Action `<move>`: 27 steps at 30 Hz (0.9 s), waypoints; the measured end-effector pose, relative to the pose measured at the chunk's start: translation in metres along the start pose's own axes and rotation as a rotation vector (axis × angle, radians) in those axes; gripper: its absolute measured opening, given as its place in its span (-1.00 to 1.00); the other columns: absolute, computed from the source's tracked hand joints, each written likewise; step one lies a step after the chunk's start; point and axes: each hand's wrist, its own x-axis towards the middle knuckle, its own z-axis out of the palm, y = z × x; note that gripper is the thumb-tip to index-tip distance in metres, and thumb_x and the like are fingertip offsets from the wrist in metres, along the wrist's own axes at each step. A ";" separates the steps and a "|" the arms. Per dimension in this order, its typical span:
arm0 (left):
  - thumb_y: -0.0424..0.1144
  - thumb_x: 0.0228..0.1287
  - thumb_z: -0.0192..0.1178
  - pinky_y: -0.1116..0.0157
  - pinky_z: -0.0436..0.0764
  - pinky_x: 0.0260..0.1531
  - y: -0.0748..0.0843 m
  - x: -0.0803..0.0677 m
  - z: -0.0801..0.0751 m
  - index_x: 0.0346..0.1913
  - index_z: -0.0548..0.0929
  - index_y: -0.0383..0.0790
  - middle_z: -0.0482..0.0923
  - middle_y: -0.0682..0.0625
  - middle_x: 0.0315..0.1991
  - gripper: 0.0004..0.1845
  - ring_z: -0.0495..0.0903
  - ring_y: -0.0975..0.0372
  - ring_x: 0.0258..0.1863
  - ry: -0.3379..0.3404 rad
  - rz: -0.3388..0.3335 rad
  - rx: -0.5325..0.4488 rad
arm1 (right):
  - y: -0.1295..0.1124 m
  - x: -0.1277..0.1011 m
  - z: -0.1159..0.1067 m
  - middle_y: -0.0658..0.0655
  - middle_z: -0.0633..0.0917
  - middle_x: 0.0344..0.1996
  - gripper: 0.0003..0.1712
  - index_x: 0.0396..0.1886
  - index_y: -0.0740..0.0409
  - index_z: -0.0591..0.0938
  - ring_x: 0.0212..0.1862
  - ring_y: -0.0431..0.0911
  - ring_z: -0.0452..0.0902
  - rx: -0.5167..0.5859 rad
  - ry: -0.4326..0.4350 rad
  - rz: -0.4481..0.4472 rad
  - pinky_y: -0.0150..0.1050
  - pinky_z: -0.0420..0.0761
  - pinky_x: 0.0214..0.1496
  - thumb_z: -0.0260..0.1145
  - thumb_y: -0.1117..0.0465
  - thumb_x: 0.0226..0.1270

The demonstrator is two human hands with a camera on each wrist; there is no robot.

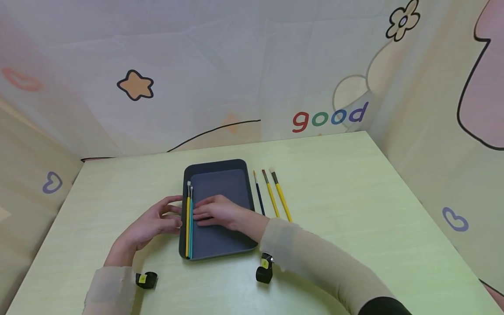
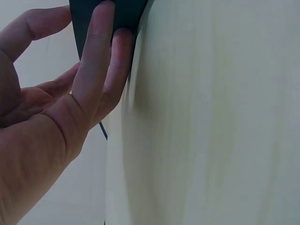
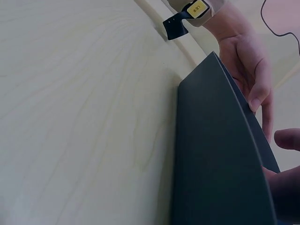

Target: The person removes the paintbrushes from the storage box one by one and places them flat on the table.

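A dark grey rectangular tray (image 1: 221, 181) lies on the table. Along its left inner side sit two paintbrushes side by side, a yellow-handled paintbrush (image 1: 187, 225) and a teal-handled paintbrush (image 1: 191, 236), bristles toward the far end. My right hand (image 1: 222, 213) reaches into the tray from the right, its extended fingertips right beside the teal handle. At the tray's outer left wall, my left hand (image 1: 154, 222) has loosely bent, spread fingers; in the left wrist view its fingertips (image 2: 123, 42) touch the dark wall. The right wrist view shows the tray wall (image 3: 215, 145) between the hands.
Right of the tray lie three more paintbrushes: a dark-handled paintbrush (image 1: 258, 192), a thin yellow paintbrush (image 1: 271, 194) and a thicker yellow paintbrush (image 1: 281, 194). My right forearm passes over their near ends. Black wrist cameras (image 1: 146, 280) hang near both cuffs. Printed cloth walls (image 1: 220, 78) enclose the table.
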 end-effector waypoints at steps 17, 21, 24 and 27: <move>-0.48 0.29 0.16 0.12 0.71 -0.02 0.000 0.000 -0.002 0.59 0.09 -0.28 0.30 -0.42 0.25 -0.18 0.62 0.02 0.00 -0.010 0.024 0.008 | 0.014 0.021 0.014 0.18 0.67 -0.20 -0.52 0.25 0.51 0.49 -0.22 -0.06 0.68 -0.130 0.078 -0.154 -0.14 0.76 -0.10 0.33 0.47 0.37; -0.48 0.29 0.16 0.12 0.71 -0.01 -0.001 0.000 -0.002 0.58 0.10 -0.28 0.30 -0.42 0.23 -0.18 0.61 0.01 0.02 -0.007 0.028 0.007 | 0.019 0.021 0.018 0.16 0.63 -0.24 -0.50 0.22 0.46 0.48 -0.33 -0.10 0.66 -0.177 0.098 -0.200 -0.18 0.77 -0.22 0.39 0.48 0.32; -0.48 0.28 0.17 0.12 0.71 -0.02 -0.001 0.000 -0.001 0.58 0.10 -0.28 0.30 -0.41 0.23 -0.18 0.61 0.01 0.02 -0.006 0.029 0.009 | 0.019 0.020 0.019 0.16 0.62 -0.26 -0.49 0.20 0.44 0.48 -0.35 -0.10 0.65 -0.183 0.105 -0.211 -0.18 0.78 -0.25 0.41 0.51 0.28; -0.48 0.29 0.17 0.12 0.71 -0.02 -0.002 0.001 -0.001 0.58 0.11 -0.29 0.30 -0.42 0.22 -0.18 0.61 0.02 0.02 -0.011 0.034 0.003 | 0.019 0.019 0.019 0.15 0.61 -0.27 -0.49 0.19 0.42 0.49 -0.37 -0.10 0.64 -0.171 0.117 -0.203 -0.17 0.78 -0.26 0.40 0.54 0.26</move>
